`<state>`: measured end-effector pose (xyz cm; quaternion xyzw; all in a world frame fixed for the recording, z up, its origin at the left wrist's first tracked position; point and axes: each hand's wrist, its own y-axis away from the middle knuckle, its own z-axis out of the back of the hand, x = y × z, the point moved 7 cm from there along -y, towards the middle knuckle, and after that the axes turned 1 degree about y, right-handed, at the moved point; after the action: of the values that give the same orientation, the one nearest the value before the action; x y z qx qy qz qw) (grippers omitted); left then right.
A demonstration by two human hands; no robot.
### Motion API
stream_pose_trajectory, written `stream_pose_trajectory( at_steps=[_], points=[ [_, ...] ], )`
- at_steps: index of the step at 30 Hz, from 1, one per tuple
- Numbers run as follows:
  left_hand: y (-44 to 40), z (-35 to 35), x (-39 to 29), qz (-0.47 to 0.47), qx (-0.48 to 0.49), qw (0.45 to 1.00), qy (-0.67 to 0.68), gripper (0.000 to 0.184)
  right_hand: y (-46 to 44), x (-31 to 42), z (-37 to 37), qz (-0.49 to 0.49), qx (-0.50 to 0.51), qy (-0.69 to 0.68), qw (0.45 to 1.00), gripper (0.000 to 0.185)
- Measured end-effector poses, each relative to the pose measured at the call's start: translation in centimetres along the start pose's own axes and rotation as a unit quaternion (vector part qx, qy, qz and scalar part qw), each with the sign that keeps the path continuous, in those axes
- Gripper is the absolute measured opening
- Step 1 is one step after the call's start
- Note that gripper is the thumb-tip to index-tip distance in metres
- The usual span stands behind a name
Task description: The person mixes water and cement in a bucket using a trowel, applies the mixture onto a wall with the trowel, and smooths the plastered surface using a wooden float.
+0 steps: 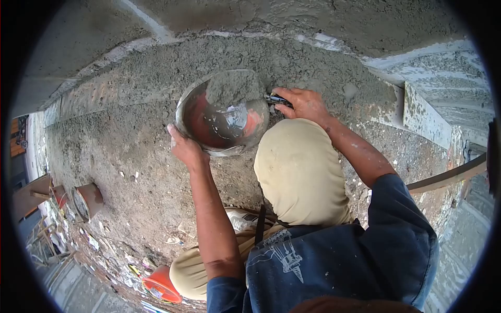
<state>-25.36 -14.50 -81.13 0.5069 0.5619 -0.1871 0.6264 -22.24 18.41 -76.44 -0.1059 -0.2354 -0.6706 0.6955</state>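
Observation:
My left hand [187, 147] grips the lower left rim of a round, mortar-smeared bucket [197, 124] with a reddish inside. The bucket is tipped so that its open mouth faces me. In my right hand [305, 107], fingers wrapped round the dark handle, is a trowel [281, 99]. Grey wet mortar [235, 87] covers its blade, which lies over the upper part of the bucket's mouth. My bent knee [302, 167], in tan trousers, is just below the bucket.
Rough grey mortar [172, 62] runs along the wall base ahead. At the left stands another bucket [90, 201]; an orange bucket [162, 284] lies at the lower left. Debris [94, 242] is strewn about the ground. A curved strip [449, 176] juts in from the right.

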Motion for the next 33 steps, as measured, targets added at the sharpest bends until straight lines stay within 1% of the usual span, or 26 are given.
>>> stream_pose_trajectory(
  at_steps=[1, 2, 3, 5, 6, 8, 9, 10, 13, 14, 15, 17, 19, 22, 23, 24, 25, 26, 28, 29, 30, 33],
  points=[
    [-0.2, 0.3, 0.2, 0.005, 0.000, 1.000, -0.013, 0.060, 0.2, 0.6, -0.7, 0.010, 0.039, 0.037, 0.998, 0.047],
    [-0.7, 0.8, 0.5, 0.009, -0.001, 1.000, -0.026, 0.061, 0.4, 0.0, -1.0, 0.035, -0.027, -0.042, 0.998, 0.043],
    [-1.1, 1.6, 0.8, 0.013, -0.004, 0.999, -0.039, 0.062, 0.4, -1.3, -1.2, 0.011, -0.041, -0.074, 0.996, 0.042],
    [-1.5, 4.1, 1.6, 0.051, -0.006, 0.999, 0.012, 0.065, 0.6, -5.1, -1.0, -0.036, -0.070, -0.132, 0.988, 0.039],
    [-1.7, 5.2, 2.0, 0.070, -0.005, 0.997, 0.040, 0.066, 1.0, -7.6, -1.2, -0.034, -0.090, -0.123, 0.988, 0.037],
    [-2.7, 6.7, 2.9, 0.084, 0.027, 0.994, 0.067, 0.068, 3.1, -12.9, -1.9, -0.117, 0.010, -0.098, 0.988, 0.036],
    [-2.9, 6.9, 3.3, 0.091, 0.043, 0.992, 0.081, 0.069, 4.5, -15.9, -2.4, -0.097, 0.033, -0.051, 0.993, 0.036],
    [-2.7, 6.9, 3.3, 0.107, 0.031, 0.991, 0.075, 0.069, 5.9, -18.2, -3.0, -0.077, 0.058, -0.004, 0.995, 0.036],
    [-3.1, 7.3, 3.6, 0.101, 0.040, 0.991, 0.075, 0.067, 8.0, -20.6, -3.0, -0.086, 0.220, 0.079, 0.969, 0.038],
    [-3.1, 7.4, 3.5, 0.101, 0.032, 0.992, 0.070, 0.067, 7.8, -19.9, -2.8, -0.091, 0.237, 0.081, 0.964, 0.039],
    [-2.9, 7.3, 3.4, 0.100, 0.026, 0.992, 0.066, 0.067, 7.2, -19.7, -3.4, -0.081, 0.226, 0.069, 0.968, 0.040],
    [-2.7, 6.9, 3.3, 0.101, 0.023, 0.992, 0.065, 0.066, 5.1, -19.7, -5.5, -0.060, 0.201, 0.049, 0.976, 0.044],
    [-2.5, 6.7, 3.0, 0.105, 0.029, 0.992, 0.065, 0.065, 1.7, -18.0, -7.1, -0.030, 0.150, 0.032, 0.988, 0.048],
    [-2.9, 7.5, 3.2, 0.117, 0.012, 0.989, 0.085, 0.066, -3.3, -16.4, -7.8, -0.054, 0.108, -0.024, 0.992, 0.057],
    [-2.8, 7.6, 2.7, 0.108, 0.001, 0.991, 0.082, 0.066, -4.2, -16.3, -7.7, -0.116, 0.107, -0.112, 0.981, 0.059],
    [-2.6, 7.8, 2.1, 0.100, -0.010, 0.992, 0.078, 0.067, -4.8, -16.1, -7.1, -0.178, 0.106, -0.199, 0.958, 0.060],
    [-2.4, 7.9, 1.6, 0.093, -0.021, 0.993, 0.075, 0.067, -5.1, -16.1, -6.4, -0.239, 0.105, -0.283, 0.923, 0.062],
    [-2.4, 8.3, 1.3, 0.095, -0.017, 0.992, 0.077, 0.067, -5.6, -16.1, -4.8, -0.233, 0.067, -0.280, 0.929, 0.064],
    [-2.8, 9.5, 0.3, 0.096, -0.005, 0.992, 0.080, 0.067, -5.7, -15.3, -2.7, -0.123, 0.035, -0.133, 0.983, 0.061],
    [-3.1, 10.0, 0.2, 0.095, -0.006, 0.992, 0.079, 0.067, -5.8, -14.5, -1.5, -0.065, 0.014, -0.055, 0.996, 0.060],
    [-3.3, 10.4, 0.4, 0.095, -0.006, 0.992, 0.079, 0.067, -5.5, -13.9, -2.0, -0.065, 0.107, -0.041, 0.991, 0.055],
    [-3.6, 10.2, 0.4, 0.086, -0.024, 0.994, 0.065, 0.067, -5.0, -12.8, -3.9, -0.032, 0.199, 0.062, 0.978, 0.052]
  ],
)
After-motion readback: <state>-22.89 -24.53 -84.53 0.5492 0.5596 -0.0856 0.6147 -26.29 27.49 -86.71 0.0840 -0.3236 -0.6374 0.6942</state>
